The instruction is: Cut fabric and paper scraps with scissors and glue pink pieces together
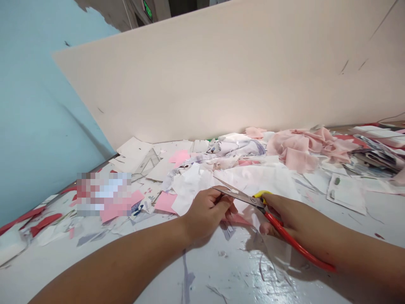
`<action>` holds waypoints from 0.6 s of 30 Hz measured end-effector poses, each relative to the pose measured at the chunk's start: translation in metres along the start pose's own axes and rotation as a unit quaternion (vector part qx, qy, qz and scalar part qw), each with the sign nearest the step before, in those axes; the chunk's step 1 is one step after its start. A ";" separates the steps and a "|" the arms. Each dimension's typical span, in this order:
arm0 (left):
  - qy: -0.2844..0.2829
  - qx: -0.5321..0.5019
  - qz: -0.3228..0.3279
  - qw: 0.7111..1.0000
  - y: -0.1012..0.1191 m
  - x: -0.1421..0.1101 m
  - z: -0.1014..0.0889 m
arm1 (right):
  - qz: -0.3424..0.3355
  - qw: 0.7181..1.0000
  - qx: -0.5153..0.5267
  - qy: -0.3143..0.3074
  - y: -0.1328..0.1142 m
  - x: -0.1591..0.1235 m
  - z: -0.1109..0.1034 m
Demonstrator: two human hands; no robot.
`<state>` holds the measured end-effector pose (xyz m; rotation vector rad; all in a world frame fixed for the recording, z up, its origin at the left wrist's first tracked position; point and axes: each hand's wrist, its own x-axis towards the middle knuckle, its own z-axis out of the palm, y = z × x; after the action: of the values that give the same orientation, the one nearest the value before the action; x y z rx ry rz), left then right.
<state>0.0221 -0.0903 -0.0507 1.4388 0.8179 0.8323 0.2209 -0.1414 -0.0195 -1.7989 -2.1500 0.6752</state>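
My right hand (pixel 291 215) is wrapped round a pair of scissors (pixel 249 198) with one red and one yellow handle. Its blades are parted and point left, over the fingers of my left hand (pixel 209 209). That hand is closed in a pinch on a thin piece of fabric, mostly hidden behind the fingers. A small white scrap (pixel 233 191) shows at the blades. Pink fabric (pixel 239 219) shows just below the left fingertips; whether it is part of the pinched piece I cannot tell.
White cloth (pixel 268 175) and a crumpled pink fabric heap (pixel 303 147) lie behind my hands. A clear set square (pixel 148 162) rests on papers at the left. Red and pink scraps (pixel 46 223) litter the white table (pixel 152 270). A pale board (pixel 221 76) leans behind.
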 end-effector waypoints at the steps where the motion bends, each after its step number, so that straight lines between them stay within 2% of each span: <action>1: -0.001 -0.003 -0.002 1.000 0.001 0.000 0.000 | 0.001 1.000 -0.004 0.004 0.001 0.000 0.000; 18: 0.004 0.022 0.001 1.000 0.000 0.000 -0.001 | 0.012 0.999 -0.049 -0.009 0.005 0.003 0.002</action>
<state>0.0216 -0.0899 -0.0502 1.4767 0.8464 0.8268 0.2233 -0.1384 -0.0242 -1.8761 -2.2132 0.6047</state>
